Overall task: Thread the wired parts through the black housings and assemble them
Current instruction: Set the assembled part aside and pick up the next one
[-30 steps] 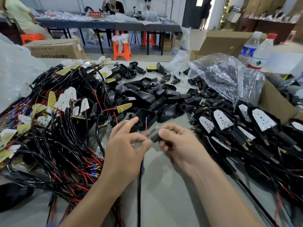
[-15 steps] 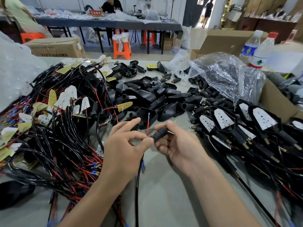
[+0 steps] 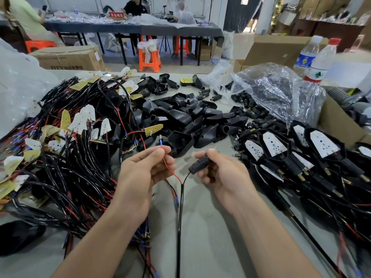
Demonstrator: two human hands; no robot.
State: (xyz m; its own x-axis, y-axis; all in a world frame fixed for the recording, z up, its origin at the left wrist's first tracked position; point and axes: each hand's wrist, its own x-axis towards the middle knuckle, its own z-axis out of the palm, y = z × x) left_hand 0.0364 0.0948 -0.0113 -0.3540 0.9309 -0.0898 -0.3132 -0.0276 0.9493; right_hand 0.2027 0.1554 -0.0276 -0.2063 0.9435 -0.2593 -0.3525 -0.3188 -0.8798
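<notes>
Long dark table (image 3: 130,29) standing at back w/ ppl (image 3: 134,7) sitting behind it; orange stools (image 3: 149,59) standing underneath on grey floor (image 3: 174,62); cardboard box (image 3: 68,57) sitting nearby; daylight coming thru doorway (image 3: 262,15) beside dark curtain (image 3: 239,13).

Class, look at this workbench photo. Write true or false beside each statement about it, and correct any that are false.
1. The left hand pinches a red wire. True.
2. The right hand holds nothing. False: it grips a small black connector.
3. The red wire runs into that connector. False: a black wire meets it, and the red one leads up to the left hand.
4. Two plastic bottles stand at the far right. True.
5. A pile of loose black housings lies beyond the hands. True.
</notes>
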